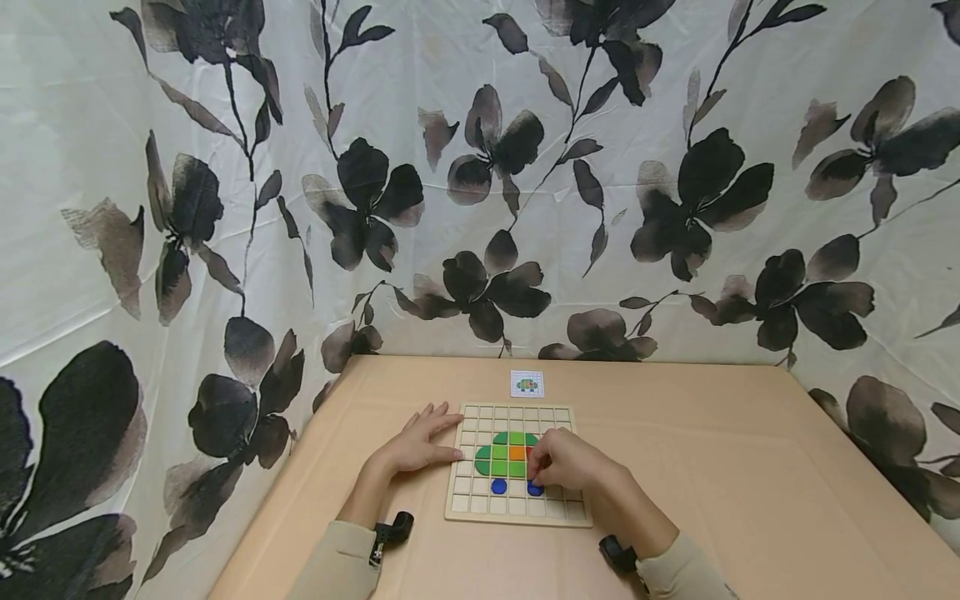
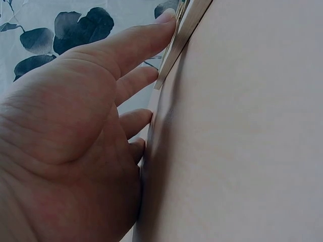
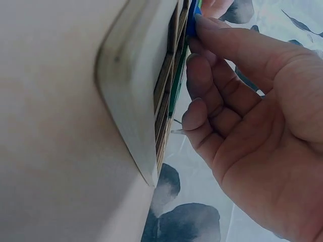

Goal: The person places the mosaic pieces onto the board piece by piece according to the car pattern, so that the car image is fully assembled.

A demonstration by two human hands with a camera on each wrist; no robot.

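A wooden grid board (image 1: 467,505) lies on the table, bearing green, orange and red pieces in a rounded shape with blue discs below. My left hand (image 1: 417,442) rests at the board's left edge, fingers spread; in the left wrist view its thumb (image 2: 151,38) touches the board's wooden side (image 2: 184,38). Over the right part of the shape, my right hand (image 1: 570,461) pinches a blue disc (image 1: 535,489) at the board's surface. The right wrist view shows the thumb against this blue disc (image 3: 192,19), the other fingers curled. Part of the red piece (image 1: 528,452) is hidden by the hand.
Behind the board lies a small white card (image 1: 527,384) with a picture of a similar coloured shape. Another blue disc (image 1: 499,486) sits in the grid to the left. A flower-printed cloth (image 1: 585,208) hangs behind the table (image 1: 712,467).
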